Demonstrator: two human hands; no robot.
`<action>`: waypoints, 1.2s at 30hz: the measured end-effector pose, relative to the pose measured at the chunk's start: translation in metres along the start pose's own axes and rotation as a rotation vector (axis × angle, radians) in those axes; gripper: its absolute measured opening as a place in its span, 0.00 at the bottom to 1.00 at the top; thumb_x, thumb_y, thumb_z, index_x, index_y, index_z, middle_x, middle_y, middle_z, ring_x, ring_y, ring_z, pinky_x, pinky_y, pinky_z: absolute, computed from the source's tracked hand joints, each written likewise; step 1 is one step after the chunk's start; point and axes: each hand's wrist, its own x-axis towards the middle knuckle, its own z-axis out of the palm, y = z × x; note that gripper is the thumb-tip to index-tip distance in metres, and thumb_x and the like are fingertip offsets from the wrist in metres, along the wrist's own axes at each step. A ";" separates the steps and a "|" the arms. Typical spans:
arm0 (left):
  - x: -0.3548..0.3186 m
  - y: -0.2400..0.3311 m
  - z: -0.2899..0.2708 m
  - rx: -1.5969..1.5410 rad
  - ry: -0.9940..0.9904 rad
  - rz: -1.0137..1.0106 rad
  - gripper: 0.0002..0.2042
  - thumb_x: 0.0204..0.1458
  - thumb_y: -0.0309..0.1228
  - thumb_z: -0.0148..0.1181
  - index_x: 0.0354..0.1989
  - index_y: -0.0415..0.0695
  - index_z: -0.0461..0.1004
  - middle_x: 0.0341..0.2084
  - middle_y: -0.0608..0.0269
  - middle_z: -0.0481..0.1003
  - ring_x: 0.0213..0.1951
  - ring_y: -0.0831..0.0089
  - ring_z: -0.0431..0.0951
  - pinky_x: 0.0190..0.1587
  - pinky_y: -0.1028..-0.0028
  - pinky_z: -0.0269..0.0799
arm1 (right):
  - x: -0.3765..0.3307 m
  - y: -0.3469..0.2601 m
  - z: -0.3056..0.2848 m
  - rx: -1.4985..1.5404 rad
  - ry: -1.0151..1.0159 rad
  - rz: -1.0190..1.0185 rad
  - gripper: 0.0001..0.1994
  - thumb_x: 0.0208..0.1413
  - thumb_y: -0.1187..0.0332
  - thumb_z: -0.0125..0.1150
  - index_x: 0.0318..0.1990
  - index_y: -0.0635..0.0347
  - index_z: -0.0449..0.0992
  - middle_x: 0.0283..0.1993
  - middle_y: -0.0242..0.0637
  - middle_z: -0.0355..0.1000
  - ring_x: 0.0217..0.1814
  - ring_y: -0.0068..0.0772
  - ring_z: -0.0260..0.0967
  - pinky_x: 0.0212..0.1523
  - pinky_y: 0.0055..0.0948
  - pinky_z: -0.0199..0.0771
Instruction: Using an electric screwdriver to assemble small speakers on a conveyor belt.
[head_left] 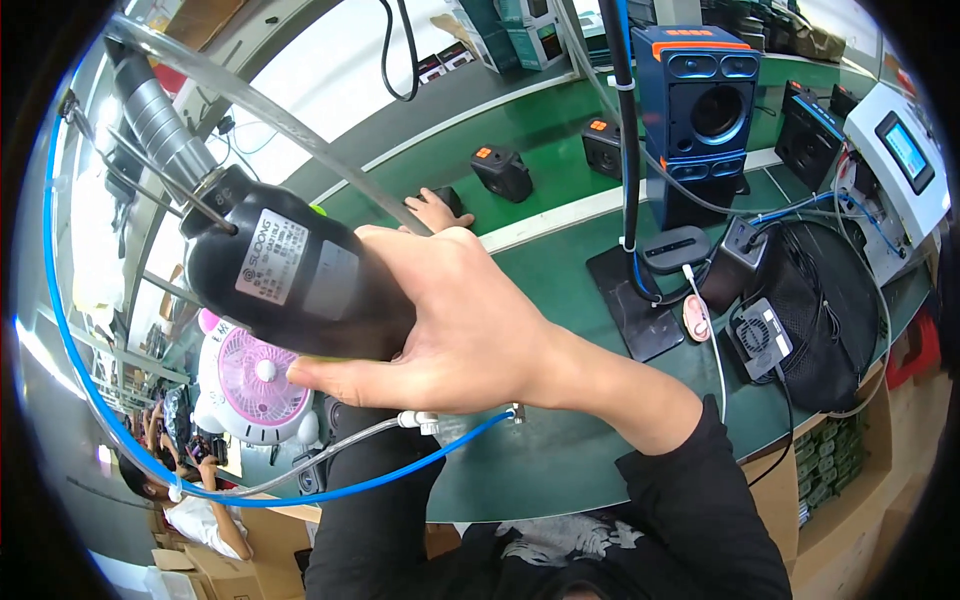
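My right hand (460, 320) reaches across from the lower right, its fingers wrapped round a black electric screwdriver (330, 275). The tool is close to the camera, with a pale label, a wire hanging loop and a grey ribbed sleeve at its upper end. My left arm runs up beneath the screwdriver, mostly hidden by it and by my right hand. Farther off, on the green belt, my left hand (432, 212) shows in part, its fingers closed on a small black speaker (453, 200). The screwdriver's bit end is out of sight behind my right hand.
Small black speakers (501, 172) stand along the belt, beside a tall blue speaker (697, 105). A white device with a screen (903, 150) is at the right. A pink-and-white fan (265, 370), a blue air hose (330, 500) and a black stand (637, 305) are nearby. Another person sits at lower left.
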 end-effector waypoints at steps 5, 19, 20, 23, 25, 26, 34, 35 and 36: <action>0.001 0.007 0.001 0.023 -0.039 -0.064 0.59 0.39 0.59 0.71 0.74 0.46 0.38 0.68 0.38 0.49 0.68 0.41 0.51 0.63 0.36 0.53 | -0.002 -0.005 -0.003 -0.066 -0.025 0.028 0.24 0.43 0.54 0.72 0.31 0.70 0.74 0.26 0.53 0.75 0.31 0.52 0.77 0.37 0.40 0.76; 0.009 -0.021 0.000 0.145 0.316 0.304 0.46 0.38 0.40 0.69 0.63 0.29 0.51 0.46 0.41 0.73 0.48 0.42 0.74 0.48 0.56 0.76 | 0.002 -0.010 -0.011 -0.117 -0.100 0.124 0.26 0.42 0.50 0.71 0.32 0.70 0.73 0.28 0.58 0.75 0.36 0.59 0.77 0.41 0.45 0.77; 0.009 -0.024 0.000 0.115 0.360 0.330 0.41 0.39 0.39 0.69 0.59 0.31 0.55 0.46 0.42 0.73 0.48 0.42 0.74 0.47 0.55 0.76 | -0.001 -0.011 -0.011 -0.119 -0.096 0.118 0.26 0.42 0.50 0.71 0.32 0.70 0.73 0.28 0.58 0.75 0.36 0.59 0.77 0.41 0.45 0.77; 0.016 -0.045 0.004 0.078 0.324 0.336 0.34 0.42 0.38 0.69 0.53 0.34 0.58 0.45 0.42 0.73 0.49 0.46 0.75 0.46 0.54 0.76 | 0.005 -0.005 -0.001 -0.181 -0.114 0.132 0.26 0.43 0.50 0.70 0.33 0.69 0.73 0.29 0.57 0.75 0.37 0.58 0.77 0.42 0.46 0.77; 0.008 -0.051 -0.013 0.055 0.304 0.323 0.33 0.43 0.40 0.69 0.53 0.35 0.59 0.45 0.42 0.73 0.48 0.48 0.76 0.46 0.54 0.76 | 0.004 -0.009 -0.001 -0.135 -0.062 0.029 0.26 0.43 0.50 0.70 0.33 0.69 0.73 0.29 0.56 0.76 0.38 0.57 0.77 0.42 0.46 0.77; 0.004 -0.058 -0.020 0.061 0.290 0.328 0.34 0.44 0.41 0.69 0.55 0.35 0.61 0.46 0.43 0.73 0.47 0.50 0.76 0.48 0.56 0.75 | 0.001 -0.012 -0.001 -0.144 -0.065 0.055 0.25 0.43 0.50 0.70 0.32 0.69 0.74 0.29 0.55 0.76 0.38 0.57 0.77 0.43 0.46 0.76; -0.187 -0.153 -0.091 -0.219 -0.185 0.685 0.36 0.46 0.46 0.68 0.58 0.35 0.65 0.48 0.41 0.74 0.49 0.52 0.77 0.52 0.59 0.72 | 0.004 -0.014 -0.006 -0.001 0.009 0.084 0.21 0.44 0.63 0.77 0.41 0.68 0.77 0.32 0.32 0.75 0.33 0.19 0.71 0.36 0.23 0.74; -0.197 -0.135 -0.093 -0.286 -0.274 0.759 0.36 0.46 0.47 0.68 0.58 0.35 0.65 0.48 0.41 0.74 0.49 0.51 0.77 0.53 0.59 0.72 | 0.006 0.003 -0.011 -0.068 -0.013 0.018 0.19 0.46 0.65 0.76 0.41 0.67 0.77 0.31 0.27 0.73 0.31 0.15 0.68 0.31 0.20 0.71; -0.210 -0.123 -0.100 -0.356 -0.349 0.814 0.36 0.46 0.48 0.68 0.58 0.35 0.66 0.49 0.40 0.74 0.49 0.51 0.77 0.53 0.59 0.72 | 0.006 -0.010 -0.011 -0.022 0.020 0.186 0.24 0.42 0.55 0.77 0.37 0.69 0.78 0.29 0.37 0.76 0.29 0.22 0.71 0.33 0.27 0.75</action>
